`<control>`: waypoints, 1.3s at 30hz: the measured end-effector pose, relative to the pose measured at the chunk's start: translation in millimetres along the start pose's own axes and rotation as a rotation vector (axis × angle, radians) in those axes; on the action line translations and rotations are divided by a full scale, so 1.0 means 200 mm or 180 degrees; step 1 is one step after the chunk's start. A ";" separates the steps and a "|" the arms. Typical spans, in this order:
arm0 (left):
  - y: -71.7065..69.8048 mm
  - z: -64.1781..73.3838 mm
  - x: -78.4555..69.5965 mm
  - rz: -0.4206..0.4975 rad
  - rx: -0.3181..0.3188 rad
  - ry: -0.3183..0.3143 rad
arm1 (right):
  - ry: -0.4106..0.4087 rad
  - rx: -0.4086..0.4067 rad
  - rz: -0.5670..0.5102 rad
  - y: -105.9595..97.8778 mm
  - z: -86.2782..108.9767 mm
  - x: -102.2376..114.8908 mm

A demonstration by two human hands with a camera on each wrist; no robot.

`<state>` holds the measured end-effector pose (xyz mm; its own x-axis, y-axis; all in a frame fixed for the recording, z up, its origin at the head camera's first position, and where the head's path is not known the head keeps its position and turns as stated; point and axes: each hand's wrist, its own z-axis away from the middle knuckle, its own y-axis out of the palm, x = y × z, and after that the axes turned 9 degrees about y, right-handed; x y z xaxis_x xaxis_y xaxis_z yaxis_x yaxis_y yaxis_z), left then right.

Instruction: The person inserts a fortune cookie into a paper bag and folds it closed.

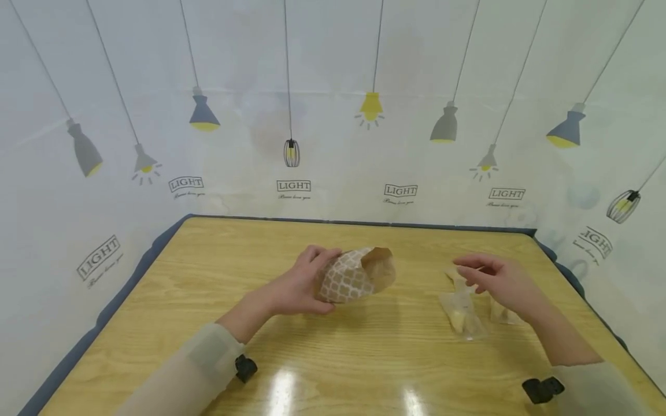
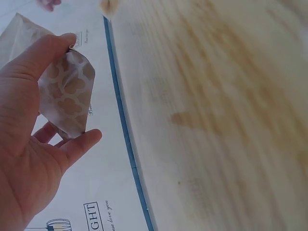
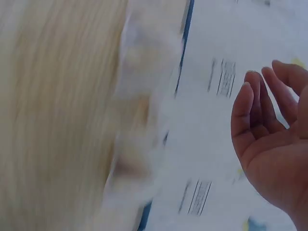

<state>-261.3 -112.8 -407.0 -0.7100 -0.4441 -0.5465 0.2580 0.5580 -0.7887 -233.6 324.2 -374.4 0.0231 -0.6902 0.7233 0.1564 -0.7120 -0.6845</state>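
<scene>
My left hand (image 1: 298,287) grips a brown paper bag (image 1: 347,278) with a white lattice pattern, held on its side above the table, its mouth facing right. In the left wrist view, the thumb and fingers of that hand (image 2: 33,149) curl round the bag (image 2: 70,94). What lies inside the bag is hidden. Over to the right, my right hand (image 1: 502,283) hovers with loosely bent fingers and nothing between them. Small clear packets with pale contents, one packet (image 1: 462,316) nearest me and another packet (image 1: 503,313) partly covered, lie beneath and beside it.
The wooden table (image 1: 333,358) has a blue edge strip (image 1: 359,222) at the back and sides. White walls (image 1: 333,52) printed with hanging lamps rise behind it. Black wrist cameras sit at both cuffs.
</scene>
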 end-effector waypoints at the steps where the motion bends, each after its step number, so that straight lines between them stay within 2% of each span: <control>1: 0.00 0.00 0.00 -0.0002 0.0005 0.0002 | 0.0026 0.0001 0.0056 -0.04 0.01 -0.06; 7: 0.00 -0.01 -0.01 -0.0011 0.0024 -0.0026 | 0.0276 0.0092 0.0296 -0.22 0.07 -0.34; 13: 0.01 0.00 0.00 -0.0057 0.0003 -0.0049 | 0.0578 0.0307 0.0301 -0.28 0.07 -0.48; 21: 0.01 0.01 0.01 -0.0039 0.0001 -0.0073 | 0.0494 0.0412 0.0472 -0.24 0.07 -0.52; 25: 0.00 0.01 0.02 -0.0029 0.0010 -0.0088 | 0.0580 0.0474 0.0457 -0.21 0.06 -0.52; 33: -0.01 0.01 0.04 -0.0074 -0.0017 -0.0114 | 0.0532 0.0535 0.0348 -0.19 0.05 -0.52; 36: -0.01 0.01 0.04 -0.0075 -0.0005 -0.0147 | 0.0608 0.0450 0.0310 -0.19 0.06 -0.51; 39: -0.02 0.01 0.04 -0.0059 0.0002 -0.0197 | 0.0645 0.0241 0.0361 -0.20 0.07 -0.49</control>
<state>-265.9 -119.7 -408.8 -0.6728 -0.4968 -0.5482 0.2456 0.5489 -0.7990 -227.9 421.6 -416.4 -0.1527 -0.7823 0.6039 0.2380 -0.6222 -0.7458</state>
